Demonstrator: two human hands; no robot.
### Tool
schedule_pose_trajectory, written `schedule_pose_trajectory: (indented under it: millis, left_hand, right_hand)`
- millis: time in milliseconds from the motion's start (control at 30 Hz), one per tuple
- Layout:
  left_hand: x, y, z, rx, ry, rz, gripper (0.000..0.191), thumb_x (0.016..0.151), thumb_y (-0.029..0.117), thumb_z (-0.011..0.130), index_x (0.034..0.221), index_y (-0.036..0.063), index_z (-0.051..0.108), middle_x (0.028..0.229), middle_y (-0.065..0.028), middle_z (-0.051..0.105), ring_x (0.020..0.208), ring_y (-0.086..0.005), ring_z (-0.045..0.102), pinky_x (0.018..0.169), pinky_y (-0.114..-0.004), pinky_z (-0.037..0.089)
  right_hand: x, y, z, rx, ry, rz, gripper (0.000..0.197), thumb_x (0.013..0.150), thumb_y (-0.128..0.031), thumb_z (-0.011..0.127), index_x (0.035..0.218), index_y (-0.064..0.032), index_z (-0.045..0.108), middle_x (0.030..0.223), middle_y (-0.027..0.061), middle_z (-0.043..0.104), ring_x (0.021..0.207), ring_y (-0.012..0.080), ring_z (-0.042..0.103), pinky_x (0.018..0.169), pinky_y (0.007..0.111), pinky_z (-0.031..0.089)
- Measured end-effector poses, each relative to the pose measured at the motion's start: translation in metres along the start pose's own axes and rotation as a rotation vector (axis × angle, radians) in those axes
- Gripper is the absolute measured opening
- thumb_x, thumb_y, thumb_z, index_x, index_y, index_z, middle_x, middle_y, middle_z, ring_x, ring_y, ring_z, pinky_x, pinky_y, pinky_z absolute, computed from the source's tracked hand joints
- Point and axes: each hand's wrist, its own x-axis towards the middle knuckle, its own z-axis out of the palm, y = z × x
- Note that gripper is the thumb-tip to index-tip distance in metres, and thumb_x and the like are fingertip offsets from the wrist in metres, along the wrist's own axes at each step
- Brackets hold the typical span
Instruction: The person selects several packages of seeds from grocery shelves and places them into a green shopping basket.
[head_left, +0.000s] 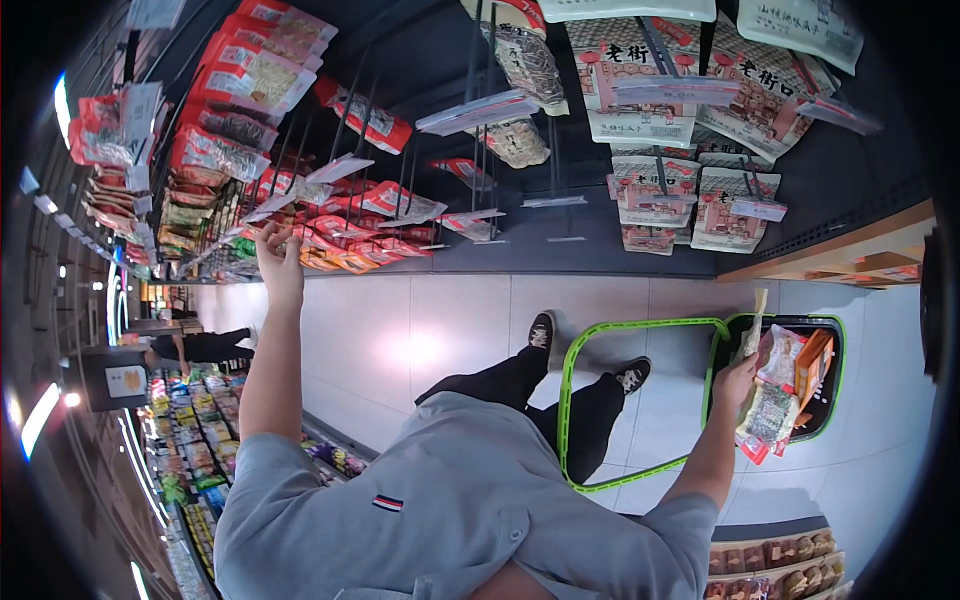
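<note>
My left hand (282, 253) is raised at the hanging rack, fingers loosely bent, with nothing seen in it. Just beyond its fingertips are price tags on hooks and red snack bags (330, 232); whether it touches any is unclear. My right hand (736, 381) grips a pale snack bag (752, 334), seen nearly edge-on, over the left rim of a black shopping basket (841, 375) with green edging. Inside the basket lie a clear-fronted bag (780, 356), an orange package (814, 364) and another bag (772, 412) with red ends, which leans out over the near rim.
The basket's green handle (568, 397) spreads left across my legs. Large white printed bags (634, 82) hang at the upper right beside a wooden shelf (832, 240). Another person (206, 347) stands down the aisle by packed snack shelves (195, 435). Boxed goods (772, 562) line a lower-right shelf.
</note>
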Motion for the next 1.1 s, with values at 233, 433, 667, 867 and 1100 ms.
schedule_pose_trajectory:
  millis: [233, 433, 667, 867, 1100]
  left_hand:
    - [-0.068, -0.034, -0.011, -0.077, -0.164, -0.259, 0.014, 0.089, 0.01, 0.058, 0.102, 0.0044, 0.057, 0.081, -0.0007, 0.061, 0.071, -0.0087, 0.056, 0.061, -0.022, 0.042]
    - [-0.128, -0.054, 0.041, -0.22, -0.71, -0.37, 0.018, 0.09, 0.015, 0.059, 0.103, 0.0025, 0.06, 0.085, -0.0045, 0.064, 0.075, -0.0115, 0.061, 0.064, -0.024, 0.046]
    - [-0.099, -0.005, 0.101, -0.686, -0.932, -0.334, 0.038, 0.091, 0.027, 0.061, 0.118, 0.0007, 0.053, 0.097, -0.0085, 0.063, 0.091, -0.014, 0.061, 0.079, -0.027, 0.047]
    - [-0.034, 0.017, 0.105, -0.612, -1.023, -0.016, 0.038, 0.087, 0.014, 0.064, 0.118, -0.0026, 0.053, 0.097, -0.0102, 0.064, 0.091, -0.0145, 0.061, 0.081, -0.027, 0.048]
    - [-0.007, 0.023, 0.102, -0.399, -1.135, 0.269, 0.033, 0.079, 0.008, 0.064, 0.11, -0.0036, 0.059, 0.098, -0.0123, 0.068, 0.084, -0.019, 0.066, 0.077, -0.03, 0.051]
  right_hand:
    - [-0.012, 0.022, -0.028, 0.362, 0.114, 0.008, 0.049, 0.086, -0.017, 0.046, 0.13, 0.0036, 0.037, 0.11, 0.0281, 0.057, 0.095, 0.0434, 0.058, 0.081, 0.049, 0.045]
    - [-0.093, -0.093, -0.148, 1.3, -0.128, 0.325, 0.056, 0.08, -0.01, 0.048, 0.133, 0.0007, 0.04, 0.116, 0.0113, 0.058, 0.101, 0.0207, 0.056, 0.087, 0.033, 0.043]
    - [-0.223, -0.262, -0.204, 1.571, -0.727, 0.0, 0.057, 0.073, -0.007, 0.047, 0.129, 0.0039, 0.045, 0.117, 0.0114, 0.057, 0.106, 0.0194, 0.054, 0.093, 0.03, 0.041]
    - [-0.255, -0.323, -0.202, 1.519, -0.812, -0.07, 0.057, 0.074, -0.004, 0.046, 0.13, 0.0046, 0.043, 0.12, 0.0131, 0.056, 0.109, 0.0198, 0.053, 0.094, 0.03, 0.04]
    - [-0.251, -0.345, -0.198, 1.377, -0.86, -0.186, 0.049, 0.075, -0.002, 0.047, 0.124, 0.0021, 0.047, 0.115, 0.0086, 0.057, 0.106, 0.0164, 0.053, 0.093, 0.028, 0.04]
